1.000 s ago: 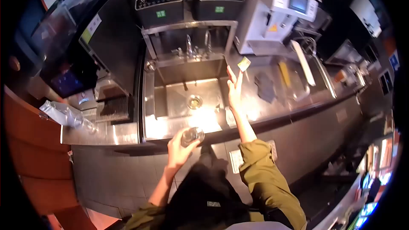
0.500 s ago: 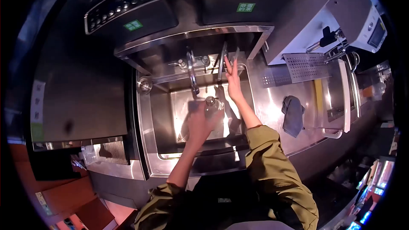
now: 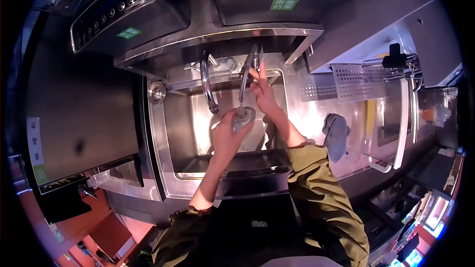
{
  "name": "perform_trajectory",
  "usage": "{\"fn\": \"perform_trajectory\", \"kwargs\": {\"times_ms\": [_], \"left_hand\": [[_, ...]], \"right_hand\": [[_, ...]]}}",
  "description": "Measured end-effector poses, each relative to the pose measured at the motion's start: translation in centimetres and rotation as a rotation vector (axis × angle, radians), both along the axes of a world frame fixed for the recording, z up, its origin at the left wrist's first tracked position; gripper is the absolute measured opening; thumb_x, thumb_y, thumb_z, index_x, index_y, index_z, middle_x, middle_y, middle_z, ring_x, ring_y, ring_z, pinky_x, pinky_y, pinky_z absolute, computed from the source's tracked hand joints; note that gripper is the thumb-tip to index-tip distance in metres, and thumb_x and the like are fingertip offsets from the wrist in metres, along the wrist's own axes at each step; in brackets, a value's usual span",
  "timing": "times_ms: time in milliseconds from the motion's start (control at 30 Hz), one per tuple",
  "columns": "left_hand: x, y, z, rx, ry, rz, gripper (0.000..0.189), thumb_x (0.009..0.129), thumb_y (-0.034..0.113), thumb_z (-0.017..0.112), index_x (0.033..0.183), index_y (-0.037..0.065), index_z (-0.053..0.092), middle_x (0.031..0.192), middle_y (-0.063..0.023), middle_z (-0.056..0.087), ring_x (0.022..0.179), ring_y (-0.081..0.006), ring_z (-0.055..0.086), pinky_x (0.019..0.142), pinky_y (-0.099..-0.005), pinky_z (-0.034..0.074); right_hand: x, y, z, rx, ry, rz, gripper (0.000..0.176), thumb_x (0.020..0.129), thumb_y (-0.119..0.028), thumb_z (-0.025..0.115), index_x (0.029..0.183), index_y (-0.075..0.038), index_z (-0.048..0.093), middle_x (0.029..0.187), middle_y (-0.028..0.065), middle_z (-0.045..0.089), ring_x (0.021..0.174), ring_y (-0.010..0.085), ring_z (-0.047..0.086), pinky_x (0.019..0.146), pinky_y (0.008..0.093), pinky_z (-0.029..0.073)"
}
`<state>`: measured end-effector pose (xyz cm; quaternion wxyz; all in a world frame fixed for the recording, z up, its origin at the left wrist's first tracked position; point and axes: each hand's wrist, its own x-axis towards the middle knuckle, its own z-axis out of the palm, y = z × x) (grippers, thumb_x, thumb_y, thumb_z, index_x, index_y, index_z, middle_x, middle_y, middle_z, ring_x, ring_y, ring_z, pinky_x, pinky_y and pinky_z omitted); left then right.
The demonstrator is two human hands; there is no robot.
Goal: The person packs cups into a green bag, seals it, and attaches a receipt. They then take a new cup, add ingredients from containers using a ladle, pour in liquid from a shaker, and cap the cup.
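Observation:
Over the sink basin [image 3: 198, 165], my left hand [image 3: 225, 137] is wrapped around a clear bottle [image 3: 243, 121]. The bottle's narrow mouth sits right under the spout of the right-hand faucet [image 3: 245, 76]. A thin stream seems to run from the spout into the mouth. At the back of the sink, my right hand [image 3: 265, 98] has its fingers closed about the handle [image 3: 257, 62] at the faucet's base; the exact grip is partly hidden. A second curved faucet [image 3: 205, 79] stands to the left, apart from both hands.
Two black machines with button panels [image 3: 284, 20] stand behind the sink. On the right counter lie a grey-blue cloth [image 3: 336, 137] and a perforated metal plate [image 3: 360, 81]. A white handle bar [image 3: 402, 123] is farther right. A dark cabinet top [image 3: 84, 118] borders the left side.
My left hand has brought the bottle up under the right-hand faucet's spout. My right hand stays at the faucet's base, its fingers drawn in more. The whole view has shifted slightly.

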<state>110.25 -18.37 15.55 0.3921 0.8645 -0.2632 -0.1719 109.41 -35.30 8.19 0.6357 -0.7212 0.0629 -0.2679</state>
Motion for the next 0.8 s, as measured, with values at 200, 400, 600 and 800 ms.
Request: {"fn": "perform_trajectory", "kwargs": {"times_ms": [200, 400, 600, 800], "left_hand": [[0.0, -0.2, -0.7, 0.007, -0.011, 0.000, 0.050, 0.068, 0.027, 0.075, 0.107, 0.003, 0.055, 0.091, -0.0165, 0.063, 0.080, -0.0343, 0.062, 0.068, -0.0387, 0.049], [0.5, -0.3, -1.3, 0.007, 0.035, -0.069, 0.051, 0.069, 0.026, 0.075, 0.108, 0.002, 0.054, 0.088, -0.0165, 0.063, 0.078, -0.0329, 0.062, 0.066, -0.0373, 0.049], [1.6, 3.7, -9.0, -0.388, 0.776, 0.164, 0.034, 0.077, 0.020, 0.070, 0.103, 0.004, 0.054, 0.084, -0.0091, 0.064, 0.070, -0.0122, 0.062, 0.058, -0.0215, 0.048], [-3.6, 5.5, -19.2, -0.547, 1.984, 0.669, 0.046, 0.073, 0.044, 0.069, 0.108, 0.015, 0.059, 0.105, -0.0045, 0.061, 0.093, -0.0201, 0.060, 0.063, -0.0324, 0.053]], "right_hand": [[0.5, -0.9, 0.1, -0.279, 0.068, -0.073, 0.075, 0.083, 0.000, 0.042, 0.143, -0.006, -0.002, 0.124, 0.0172, 0.049, 0.114, 0.0286, 0.045, 0.099, 0.0360, 0.030], [1.3, -2.0, -0.7, 0.208, 0.090, -0.022, 0.077, 0.078, 0.006, 0.040, 0.143, -0.007, -0.001, 0.101, 0.0088, 0.052, 0.094, 0.0196, 0.049, 0.088, 0.0290, 0.037], [-0.8, -2.6, -1.0, 0.293, -0.052, -0.013, 0.074, 0.081, 0.005, 0.034, 0.141, -0.007, -0.007, 0.122, 0.0144, 0.049, 0.112, 0.0220, 0.047, 0.096, 0.0328, 0.036], [-8.9, -1.9, 2.5, 0.080, 0.098, -0.188, 0.069, 0.083, 0.000, 0.034, 0.144, -0.011, 0.004, 0.130, 0.0143, 0.043, 0.118, 0.0238, 0.044, 0.096, 0.0343, 0.035]]}}
